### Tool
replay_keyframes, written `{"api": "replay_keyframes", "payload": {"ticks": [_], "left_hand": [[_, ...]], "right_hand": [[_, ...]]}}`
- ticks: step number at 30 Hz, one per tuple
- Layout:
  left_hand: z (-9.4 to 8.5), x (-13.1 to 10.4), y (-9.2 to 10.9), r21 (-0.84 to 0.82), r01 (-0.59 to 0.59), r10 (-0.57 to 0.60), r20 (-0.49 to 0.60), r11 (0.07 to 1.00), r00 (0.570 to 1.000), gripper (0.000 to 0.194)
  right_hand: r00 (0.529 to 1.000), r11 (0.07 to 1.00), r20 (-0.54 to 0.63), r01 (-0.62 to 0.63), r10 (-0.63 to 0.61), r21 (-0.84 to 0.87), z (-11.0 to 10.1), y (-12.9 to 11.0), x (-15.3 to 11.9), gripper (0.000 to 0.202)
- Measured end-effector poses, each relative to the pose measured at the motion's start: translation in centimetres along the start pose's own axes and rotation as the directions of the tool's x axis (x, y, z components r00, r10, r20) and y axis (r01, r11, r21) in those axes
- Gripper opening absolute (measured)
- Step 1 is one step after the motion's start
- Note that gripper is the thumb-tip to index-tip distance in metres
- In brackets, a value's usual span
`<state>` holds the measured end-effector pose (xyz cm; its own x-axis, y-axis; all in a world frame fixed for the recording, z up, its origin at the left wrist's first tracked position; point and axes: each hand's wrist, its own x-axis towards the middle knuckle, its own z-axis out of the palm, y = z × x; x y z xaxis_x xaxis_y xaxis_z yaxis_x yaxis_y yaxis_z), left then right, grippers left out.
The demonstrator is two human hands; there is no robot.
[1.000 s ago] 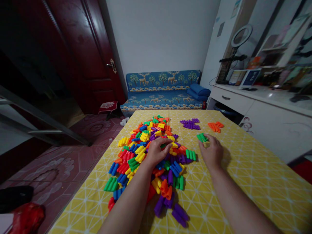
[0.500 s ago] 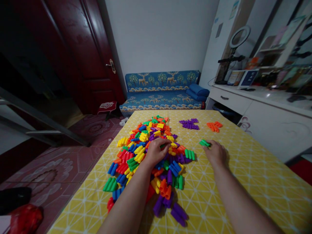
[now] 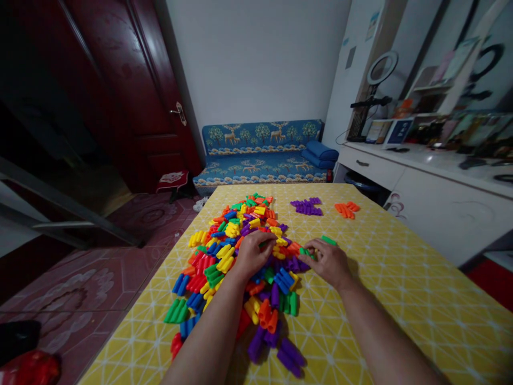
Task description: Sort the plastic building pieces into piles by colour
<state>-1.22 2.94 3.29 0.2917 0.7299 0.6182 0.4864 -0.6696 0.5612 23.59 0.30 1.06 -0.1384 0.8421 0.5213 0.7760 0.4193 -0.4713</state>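
A heap of multicoloured plastic building blocks [image 3: 224, 251], shaped like short joined tubes, covers the left half of the table. Over its middle is my left hand [image 3: 254, 254], thumb and fingers closed together; what they hold, if anything, is hidden. At the heap's right edge my right hand [image 3: 328, 263] has its fingertips closed on a green block [image 3: 305, 252]. Just beyond those knuckles another green block [image 3: 329, 240] lies on the cloth, partly covered by the hand. Purple blocks [image 3: 306, 206] and orange blocks [image 3: 347, 209] form two small separate groups farther back.
A yellow patterned cloth [image 3: 377, 299] covers the table. Behind it stands a blue sofa [image 3: 260, 160]. To the right is a white dresser [image 3: 433, 198] with a ring light [image 3: 382, 68]; at left are a dark red door [image 3: 132, 80] and a metal ladder [image 3: 60, 203].
My right hand has set down a green block on the cloth and moved left to another green block at the heap's edge. My left hand stays over the heap.
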Motion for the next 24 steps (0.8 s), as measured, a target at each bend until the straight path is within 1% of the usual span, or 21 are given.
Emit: {"api": "replay_keyframes", "payload": {"ticks": [2,4,6,7,8,9,11,12,13,14,16,18,21,23,24], "left_hand": [[0.0,0.0,0.0,0.001,0.000,0.000,0.002,1.000,1.000,0.015],[-0.1,0.0,0.0,0.006,-0.002,0.002,0.008,1.000,1.000,0.015],[-0.1,0.0,0.1,0.013,-0.003,0.003,0.015,1.000,1.000,0.015],[-0.2,0.0,0.1,0.017,-0.003,0.003,0.015,1.000,1.000,0.015],[-0.2,0.0,0.2,0.020,-0.001,0.001,0.015,1.000,1.000,0.015],[-0.2,0.1,0.2,0.022,0.001,-0.002,0.015,1.000,1.000,0.015],[-0.3,0.1,0.2,0.027,0.002,-0.003,0.014,1.000,1.000,0.014],[-0.2,0.1,0.2,0.028,0.001,-0.002,0.013,1.000,1.000,0.014],[-0.2,0.1,0.2,0.029,0.000,-0.001,0.014,1.000,1.000,0.014],[-0.2,0.1,0.1,0.030,0.000,0.000,0.014,1.000,1.000,0.015],[-0.1,0.1,0.1,0.031,0.002,-0.003,0.015,1.000,1.000,0.015],[-0.1,0.1,0.0,0.032,0.006,-0.006,0.014,0.999,1.000,0.015],[0.0,0.0,-0.1,0.033,0.009,-0.010,0.017,0.999,1.000,0.015],[-0.1,0.0,0.0,0.032,0.012,-0.013,0.021,0.999,1.000,0.015],[-0.1,0.0,0.0,0.033,0.014,-0.015,0.023,0.999,1.000,0.015]], "right_hand": [[0.997,1.000,0.080,-0.003,0.005,-0.030,0.1,-0.4,-0.2,0.026],[0.990,1.000,0.138,-0.011,0.013,-0.015,0.2,-0.3,-0.2,0.030],[0.988,0.999,0.155,-0.015,0.009,0.032,0.3,0.1,-0.2,0.028],[0.992,0.999,0.126,-0.014,0.007,0.051,0.3,0.3,-0.2,0.028],[0.998,0.998,0.062,-0.016,0.012,0.056,0.2,0.6,-0.1,0.029],[0.999,0.999,-0.031,-0.026,0.027,0.041,0.2,0.9,0.0,0.030],[0.971,0.995,-0.227,-0.087,0.073,-0.050,0.1,1.7,0.1,0.034],[0.955,0.984,-0.281,-0.135,0.097,-0.119,0.0,2.2,0.1,0.034],[0.948,0.963,-0.292,-0.187,0.125,-0.196,0.0,2.8,0.1,0.035],[0.953,0.935,-0.261,-0.228,0.156,-0.272,0.0,3.3,0.0,0.037],[0.965,0.883,-0.139,-0.260,0.223,-0.390,0.3,4.2,-0.1,0.038],[0.963,0.863,-0.062,-0.263,0.262,-0.431,0.6,4.5,-0.2,0.038],[0.965,0.871,-0.048,-0.255,0.259,-0.420,0.8,4.3,0.0,0.031],[0.971,0.879,-0.042,-0.233,0.237,-0.415,0.2,4.6,0.3,0.027],[0.974,0.879,-0.039,-0.219,0.224,-0.424,-0.4,5.2,0.5,0.026]]}}
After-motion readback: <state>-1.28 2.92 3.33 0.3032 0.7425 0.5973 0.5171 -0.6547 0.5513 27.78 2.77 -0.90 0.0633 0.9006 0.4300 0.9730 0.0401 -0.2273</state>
